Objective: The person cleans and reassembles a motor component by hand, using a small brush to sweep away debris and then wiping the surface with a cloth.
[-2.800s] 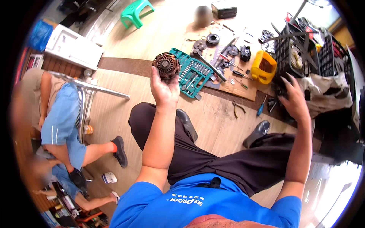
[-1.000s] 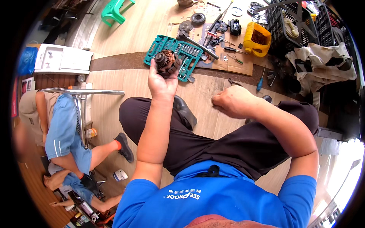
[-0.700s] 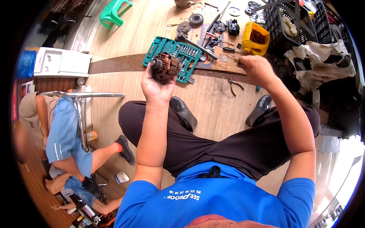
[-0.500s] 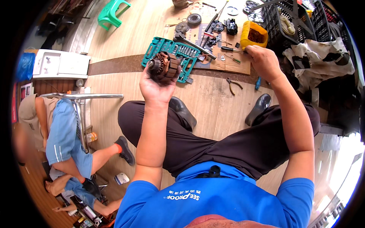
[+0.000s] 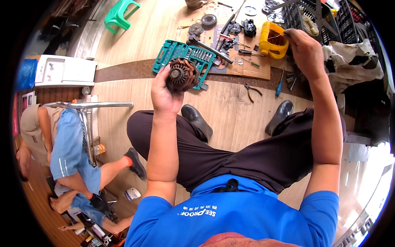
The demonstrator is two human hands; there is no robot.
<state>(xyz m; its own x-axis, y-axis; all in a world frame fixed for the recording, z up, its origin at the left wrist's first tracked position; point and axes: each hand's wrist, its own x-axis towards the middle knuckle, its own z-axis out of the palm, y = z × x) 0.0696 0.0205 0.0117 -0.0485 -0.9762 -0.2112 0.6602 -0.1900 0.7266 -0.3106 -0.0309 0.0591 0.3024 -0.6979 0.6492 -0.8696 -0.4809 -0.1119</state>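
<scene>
Two bare arms reach up from the blue shirt (image 5: pixel 230 216) at the bottom of the frame, past dark trousers (image 5: pixel 201 160) spread wide below the middle. Left of centre, the left hand (image 5: pixel 163 96) sits with its forearm nearly upright, fingers and thumb curled firmly round a slotted rotor (image 5: pixel 182 75) with coppery windings, holding it off the floor. At upper right, the right hand (image 5: pixel 306 51) extends farther, wrist turned in toward the left, thumb and fingertips pinched together on what looks like a thin strand (image 5: pixel 275 37); where that strand ends, I can't make out. To my eye, the step in hand is the handling of loose wire while the rotor is kept steady, and the next move calls for a sure pinch on the right and no slackening on the left. Beyond the knees stand black boots (image 5: pixel 197 122), then pliers (image 5: pixel 249 91) and a blue-handled screwdriver (image 5: pixel 279 88). An open teal tool case (image 5: pixel 166 53) lies behind the rotor; a cut-open yellow jug (image 5: pixel 265 47) with coppery-brown contents sits just by the right fingertips, beside parts-strewn cardboard (image 5: pixel 259 73). Farthest, at upper left, I see a green stool (image 5: pixel 117 18).
</scene>
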